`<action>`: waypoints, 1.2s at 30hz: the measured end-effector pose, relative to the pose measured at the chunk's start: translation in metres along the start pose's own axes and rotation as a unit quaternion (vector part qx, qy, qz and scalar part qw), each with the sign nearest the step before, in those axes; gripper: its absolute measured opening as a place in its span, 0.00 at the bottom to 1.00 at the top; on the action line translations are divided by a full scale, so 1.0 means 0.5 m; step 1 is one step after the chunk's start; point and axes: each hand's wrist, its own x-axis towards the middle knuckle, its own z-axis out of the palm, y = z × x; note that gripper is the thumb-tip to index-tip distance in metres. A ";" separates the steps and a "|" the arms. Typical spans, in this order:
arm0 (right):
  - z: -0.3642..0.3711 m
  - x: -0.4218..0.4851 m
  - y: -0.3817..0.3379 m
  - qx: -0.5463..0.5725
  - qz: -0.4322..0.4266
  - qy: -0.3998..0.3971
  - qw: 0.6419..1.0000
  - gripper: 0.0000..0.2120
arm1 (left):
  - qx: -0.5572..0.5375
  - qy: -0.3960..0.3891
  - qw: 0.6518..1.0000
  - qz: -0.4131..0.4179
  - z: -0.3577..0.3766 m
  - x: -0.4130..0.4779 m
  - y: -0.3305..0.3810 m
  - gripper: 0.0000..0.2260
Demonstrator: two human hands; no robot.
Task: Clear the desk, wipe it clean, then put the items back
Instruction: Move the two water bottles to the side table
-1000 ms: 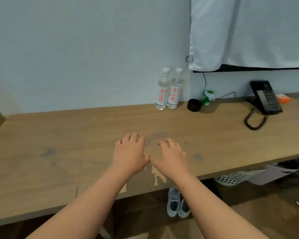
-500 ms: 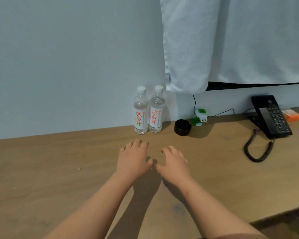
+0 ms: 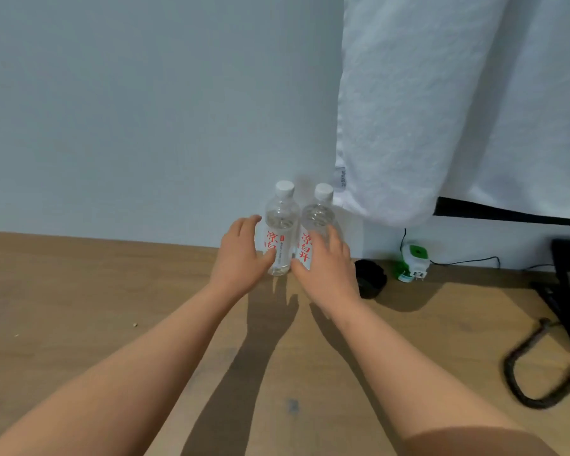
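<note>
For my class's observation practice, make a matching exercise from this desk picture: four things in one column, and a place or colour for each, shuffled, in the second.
Things
1. left water bottle
2. round dish
3. plug-in device
4. telephone cord

Descriptions
A. green and white
B. at the left hand
C. looped on the desk, far right
D. black, just right of the right hand

Pairs: 1-B, 2-D, 3-A, 4-C
</note>
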 end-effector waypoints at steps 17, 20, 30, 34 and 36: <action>-0.029 0.109 -0.023 -0.181 -0.056 0.017 0.982 0.30 | 0.247 -0.072 0.961 0.103 -0.001 0.136 0.039 0.29; -0.015 0.076 -0.007 -0.144 -0.110 0.100 0.978 0.25 | 0.189 -0.004 0.973 0.130 -0.007 0.115 0.032 0.20; 0.015 0.028 0.040 0.231 -0.034 0.066 0.970 0.26 | -0.150 -0.055 0.987 -0.029 0.009 0.052 0.004 0.19; 0.034 0.009 0.055 0.268 -0.036 0.036 0.962 0.16 | -0.166 -0.044 0.985 -0.024 0.023 0.024 0.014 0.14; 0.043 -0.006 0.059 0.295 -0.023 0.055 0.954 0.11 | -0.179 -0.050 0.982 -0.033 0.028 0.005 0.021 0.14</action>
